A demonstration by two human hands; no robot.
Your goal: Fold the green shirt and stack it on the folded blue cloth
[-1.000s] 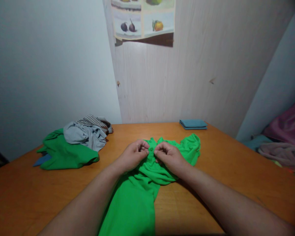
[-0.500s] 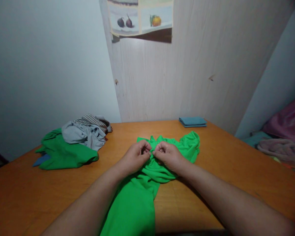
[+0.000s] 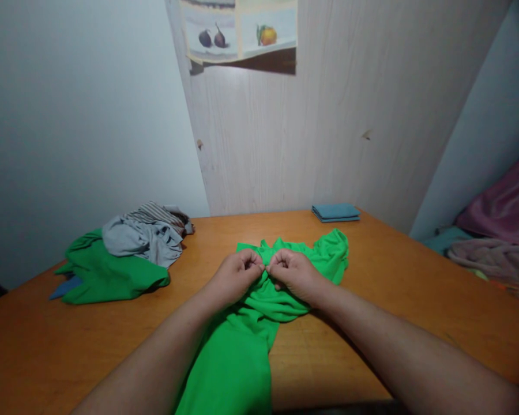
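A bright green garment (image 3: 233, 363) lies bunched across the middle of the table, one part hanging toward me over the near edge and a crumpled part reaching to the right. My left hand (image 3: 239, 275) pinches its fabric between thumb and forefinger. Close beside it, my right hand (image 3: 294, 274) pinches the same garment, the two sets of fingertips almost touching. Folds gather around the pinched spot. What exactly sits between the fingertips is too small to make out.
On the wooden table (image 3: 393, 305), a pile of crumpled clothes (image 3: 142, 239) lies at the left, with green, grey and striped pieces. A folded blue cloth (image 3: 336, 212) rests at the far edge. Heaped pink fabrics (image 3: 501, 213) are off to the right. Fruit pictures (image 3: 242, 34) hang on the wall.
The view has shifted slightly, so everything sits a little further left. Both hands keep their pinch on the green garment, with barely any movement of the fingers.
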